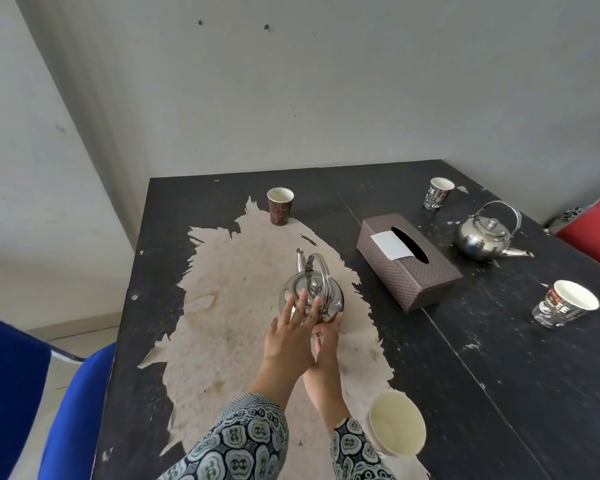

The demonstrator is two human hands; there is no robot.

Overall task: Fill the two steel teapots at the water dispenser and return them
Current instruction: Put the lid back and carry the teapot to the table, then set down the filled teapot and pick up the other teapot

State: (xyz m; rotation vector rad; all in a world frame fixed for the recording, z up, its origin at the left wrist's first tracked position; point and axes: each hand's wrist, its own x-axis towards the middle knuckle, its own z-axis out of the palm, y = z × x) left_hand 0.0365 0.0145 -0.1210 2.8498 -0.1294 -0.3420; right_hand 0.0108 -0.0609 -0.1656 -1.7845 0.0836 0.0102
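One steel teapot [300,287] stands on the worn pale patch of the black table [465,358], spout pointing away, handle upright. My left hand [290,332] hovers at its near side with fingers spread, fingertips over the lid and body. My right hand [328,336] lies just below and partly under the left, thumb touching the pot's lower right side; its fingers are hidden. The second steel teapot [480,237] stands at the far right of the table, spout to the right, untouched.
A brown tissue box [409,261] lies between the teapots. Paper cups stand at the far left [280,206], far right [438,194], right [565,304] and near edge [397,422]. A blue chair [49,393] is left of the table, something red [596,230] at the right, and walls behind.
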